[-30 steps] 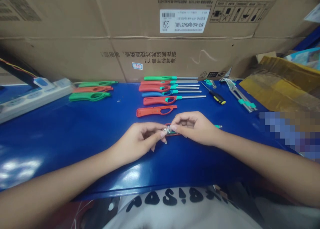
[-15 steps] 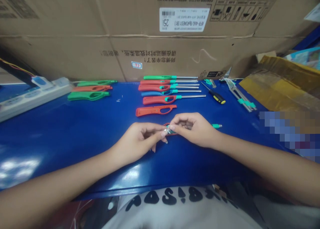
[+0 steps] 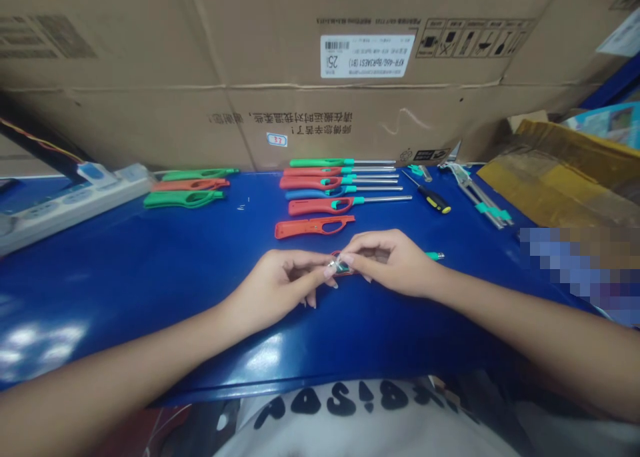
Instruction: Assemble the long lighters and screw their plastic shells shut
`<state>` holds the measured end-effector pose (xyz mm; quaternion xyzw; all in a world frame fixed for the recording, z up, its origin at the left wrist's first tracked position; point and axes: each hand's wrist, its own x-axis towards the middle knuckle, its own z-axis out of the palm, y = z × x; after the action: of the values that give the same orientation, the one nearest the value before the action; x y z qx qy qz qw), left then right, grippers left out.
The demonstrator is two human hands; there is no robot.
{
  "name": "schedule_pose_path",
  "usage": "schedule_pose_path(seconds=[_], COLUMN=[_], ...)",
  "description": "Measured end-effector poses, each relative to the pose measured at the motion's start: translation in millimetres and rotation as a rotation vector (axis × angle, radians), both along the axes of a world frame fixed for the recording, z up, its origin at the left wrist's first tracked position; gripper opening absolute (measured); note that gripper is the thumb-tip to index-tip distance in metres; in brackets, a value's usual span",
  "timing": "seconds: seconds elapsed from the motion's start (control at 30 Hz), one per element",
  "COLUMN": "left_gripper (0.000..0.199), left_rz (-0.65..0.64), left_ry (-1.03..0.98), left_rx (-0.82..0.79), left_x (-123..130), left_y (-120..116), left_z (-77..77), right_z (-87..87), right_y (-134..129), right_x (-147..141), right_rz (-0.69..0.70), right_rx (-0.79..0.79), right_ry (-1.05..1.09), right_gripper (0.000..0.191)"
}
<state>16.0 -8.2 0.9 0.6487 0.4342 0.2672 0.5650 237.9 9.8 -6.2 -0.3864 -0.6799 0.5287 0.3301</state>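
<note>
My left hand (image 3: 285, 280) and my right hand (image 3: 390, 260) meet fingertip to fingertip over the blue table (image 3: 150, 277). Both pinch a small clear and silvery part (image 3: 340, 265) that sits on a red lighter body lying under my right hand. A green-tipped metal end (image 3: 434, 255) of that lighter pokes out to the right of my right hand. Just beyond my hands lies an open red lighter shell (image 3: 313, 227).
A row of red, green and blue long-nosed lighters (image 3: 340, 184) lies at the back, with green and red handle shells (image 3: 187, 185) to the left. A screwdriver (image 3: 431, 198) and pliers (image 3: 480, 194) lie right. A white power strip (image 3: 70, 197) is far left, cardboard boxes (image 3: 300, 70) behind.
My hands stay together on the small part with only slight finger shifts. The view has tilted a little, so everything sits slightly lower in frame.
</note>
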Motion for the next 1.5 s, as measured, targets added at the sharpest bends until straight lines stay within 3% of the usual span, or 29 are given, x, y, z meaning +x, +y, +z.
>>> schedule_pose_path(seconds=[0.27,0.53,0.73,0.87,1.13,1.5], left_gripper=[0.032,0.03,0.036,0.033,0.028,0.022], left_rz=[0.007,0.002,0.007,0.053,-0.035,-0.109], left_ry=[0.004,0.001,0.034,0.18,0.422,0.496], left_rx=[0.003,0.031,0.03,0.193,0.322,0.576], left_x=[0.0,1.9,-6.1,-18.7,-24.9,-24.1], left_y=[-0.2,-1.1,1.4,6.6,12.7,14.4], left_z=[0.5,-3.0,5.9,13.2,14.4,9.5], right_z=[-3.6,-7.8,-6.7,-4.9,-4.5,-3.9], right_y=[3.6,-0.8,2.4,4.2,4.8,5.6], right_x=[0.7,1.3,1.5,2.5,3.5,5.7], right_rz=[0.013,-0.004,0.014,-0.008,-0.024,-0.016], right_rx=[0.011,0.114,0.117,0.087,0.035,0.085], right_ry=[0.024,-0.1,-0.067,-0.043,-0.055,-0.095], right_gripper=[0.02,0.024,0.024,0.026,0.025,0.022])
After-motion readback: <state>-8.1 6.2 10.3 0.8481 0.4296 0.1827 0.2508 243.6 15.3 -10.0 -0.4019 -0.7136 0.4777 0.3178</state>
